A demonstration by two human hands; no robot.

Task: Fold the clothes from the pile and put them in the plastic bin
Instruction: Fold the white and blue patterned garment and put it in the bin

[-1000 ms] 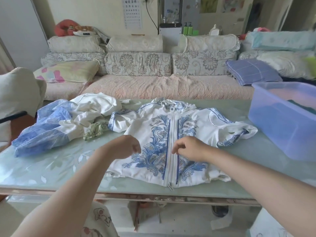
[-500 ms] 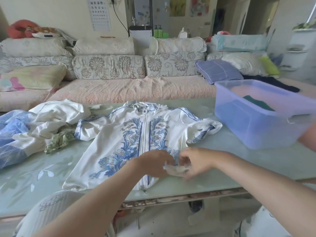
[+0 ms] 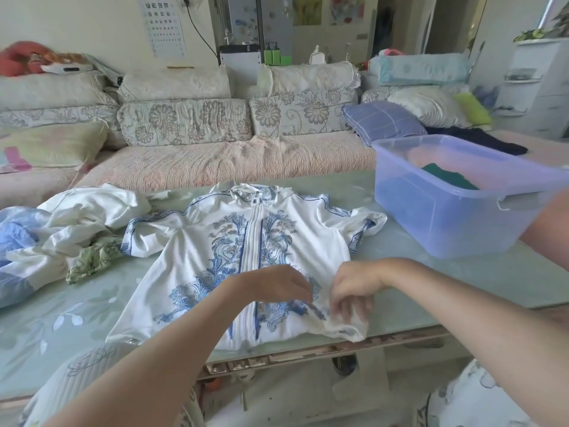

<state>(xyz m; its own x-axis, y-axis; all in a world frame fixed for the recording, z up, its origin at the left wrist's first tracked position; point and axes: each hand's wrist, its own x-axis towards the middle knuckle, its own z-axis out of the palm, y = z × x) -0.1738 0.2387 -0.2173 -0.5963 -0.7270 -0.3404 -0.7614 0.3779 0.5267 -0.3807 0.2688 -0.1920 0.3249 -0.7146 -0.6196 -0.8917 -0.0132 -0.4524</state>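
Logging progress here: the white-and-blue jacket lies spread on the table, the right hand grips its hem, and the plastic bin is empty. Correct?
Not empty: the head view shows a green garment lying in the plastic bin. The rest holds.

Floral-cushioned sofa (image 3: 191, 124) against cream wall (image 3: 92, 23), eye chart (image 3: 163, 26), white drawers (image 3: 535, 87), daylight

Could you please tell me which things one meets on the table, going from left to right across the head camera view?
Pile of clothes → white and blue jacket, spread flat → plastic bin.
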